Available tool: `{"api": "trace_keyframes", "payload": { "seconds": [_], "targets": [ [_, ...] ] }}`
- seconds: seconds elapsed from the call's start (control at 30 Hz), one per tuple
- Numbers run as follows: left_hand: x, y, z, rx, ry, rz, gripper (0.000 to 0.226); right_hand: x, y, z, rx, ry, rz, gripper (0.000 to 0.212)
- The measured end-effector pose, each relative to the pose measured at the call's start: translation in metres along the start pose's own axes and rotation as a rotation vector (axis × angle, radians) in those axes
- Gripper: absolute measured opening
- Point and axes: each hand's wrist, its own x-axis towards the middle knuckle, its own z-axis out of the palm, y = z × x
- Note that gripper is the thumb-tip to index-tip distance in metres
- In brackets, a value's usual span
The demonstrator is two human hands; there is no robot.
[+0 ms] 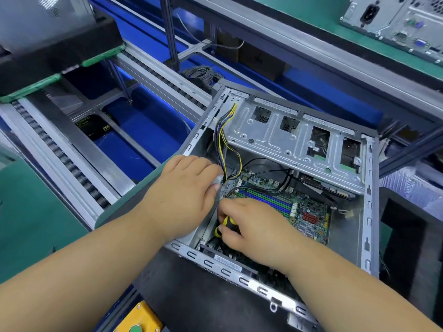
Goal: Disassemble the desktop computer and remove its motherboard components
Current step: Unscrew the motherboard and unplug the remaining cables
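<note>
Left hand (189,188) at centre frame, fingers curled over the left wall of the open computer case (366,212), pinching a white plug (218,182) at the end of the yellow, black and purple cable bundle (227,140). Right hand (254,226) just below and right of it, inside the case, fingers wrapped round the yellow-and-black handle of a screwdriver (225,226), tip hidden beneath the hand. Case lying on its side on a dark mat (191,283), centre to right of frame, side panel off. Motherboard (309,216) flat on the case floor, green, with blue and green memory slots (266,200) just above the right hand and thin black wires looping across. Silver drive cage (294,137) spanning the upper part of the case, cable bundle running down its left end. Conveyor rails (72,164) and blue bins (143,130) at left and upper left. Second computer (402,22), rear ports showing, at upper right on a green shelf. Yellow box with a green button (137,319) at the bottom edge.
</note>
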Motion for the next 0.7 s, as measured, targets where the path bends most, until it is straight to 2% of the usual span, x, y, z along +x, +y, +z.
{"api": "trace_keyframes", "payload": {
  "seconds": [0.17, 0.33, 0.57, 0.7],
  "targets": [
    [0.0, 0.0, 0.002, -0.012, 0.007, 0.007, 0.027, 0.0, 0.0, 0.0, -0.007, 0.005, -0.031, 0.016],
    [0.0, 0.0, 0.001, -0.023, 0.015, 0.014, 0.027, -0.004, -0.002, -0.007, 0.08, 0.066, 0.014, 0.011],
    [-0.001, 0.001, 0.001, -0.035, 0.039, 0.033, 0.026, -0.025, -0.01, -0.035, 0.175, 0.24, 0.13, 0.009],
    [-0.003, 0.002, -0.006, -0.154, 0.034, 0.034, 0.036, -0.052, -0.014, -0.06, 0.281, 0.432, 0.21, 0.007]
  ]
}}
